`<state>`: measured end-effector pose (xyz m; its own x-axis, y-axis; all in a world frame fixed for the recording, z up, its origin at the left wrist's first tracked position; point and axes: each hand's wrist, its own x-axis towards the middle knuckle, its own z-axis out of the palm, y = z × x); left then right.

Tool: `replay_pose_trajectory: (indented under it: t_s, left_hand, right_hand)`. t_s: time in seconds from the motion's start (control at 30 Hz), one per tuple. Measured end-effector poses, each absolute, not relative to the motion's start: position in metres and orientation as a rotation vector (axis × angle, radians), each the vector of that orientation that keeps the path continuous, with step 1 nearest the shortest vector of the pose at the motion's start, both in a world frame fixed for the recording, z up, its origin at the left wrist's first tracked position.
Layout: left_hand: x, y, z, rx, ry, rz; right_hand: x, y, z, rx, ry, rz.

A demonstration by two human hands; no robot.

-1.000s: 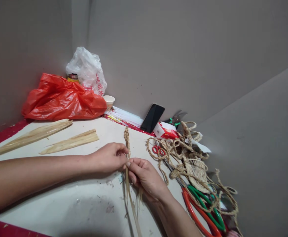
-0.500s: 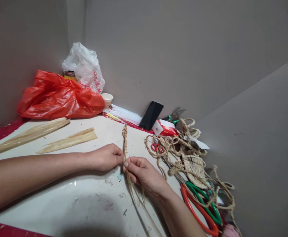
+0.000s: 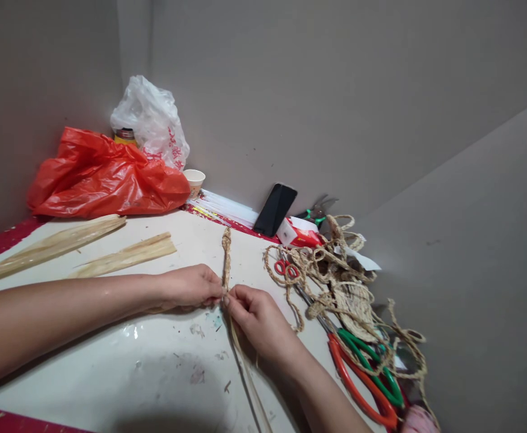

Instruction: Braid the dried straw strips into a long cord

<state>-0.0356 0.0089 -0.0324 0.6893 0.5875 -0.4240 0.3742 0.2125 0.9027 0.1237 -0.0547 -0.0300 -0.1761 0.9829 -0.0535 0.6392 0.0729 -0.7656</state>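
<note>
A short braided cord point(image 3: 227, 255) of dry husk fibre lies upright in the view on the white tabletop sheet. At its lower end, my left hand point(image 3: 200, 285) pinches it from the left. My right hand point(image 3: 252, 313) is closed on the same spot from the right, thumb and fingertips pressed together. Loose pale husk strands point(image 3: 245, 373) trail from under my fingers towards the front edge. Exactly which strand each fingertip grips is hidden. Two flat pieces of dry husk, one long point(image 3: 56, 246) and one shorter point(image 3: 130, 255), lie beyond my left forearm.
On the right lie a heap of braided cord point(image 3: 354, 300), small red-handled scissors point(image 3: 286, 268), larger orange-handled point(image 3: 358, 391) and green-handled scissors point(image 3: 376, 367). A phone point(image 3: 275, 210), pliers point(image 3: 318, 209), paper cup point(image 3: 194, 182), red plastic bag point(image 3: 110, 180) and white bag point(image 3: 153, 120) stand along the wall.
My fingertips have drawn closer together at the braid's lower end. The trailing strands, spread apart before, now hang in a narrower bundle. The view has shifted slightly.
</note>
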Motion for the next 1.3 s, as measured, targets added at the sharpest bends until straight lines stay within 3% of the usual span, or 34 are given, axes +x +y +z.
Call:
replay_pose_trajectory:
  t_s: [0.2, 0.43, 0.67, 0.97, 1.17, 1.3]
  left_hand:
    - [-0.035, 0.004, -0.031, 1.445, 0.872, 0.320]
    - [-0.037, 0.003, -0.036, 1.653, 0.899, 0.354]
    - [-0.035, -0.003, -0.035, 1.534, 0.822, 0.418]
    - [-0.031, -0.010, -0.029, 1.228, 0.840, 0.443]
    - [-0.032, -0.009, -0.026, 1.139, 0.781, 0.473]
    - [-0.037, -0.005, -0.028, 1.102, 0.697, 0.438]
  right_hand:
    - [0.120, -0.058, -0.025, -1.673, -2.022, 0.733]
    - [0.133, -0.058, -0.017, -1.660, -2.012, 0.890]
    - [0.113, -0.066, -0.018, -1.657, -1.726, 1.255]
    - [0.101, -0.082, -0.019, -1.764, -2.072, 0.712]
    - [0.121, -0.084, 0.013, -1.514, -2.113, 1.218]
    - [0.135, -0.063, 0.005, -1.637, -1.669, 0.825]
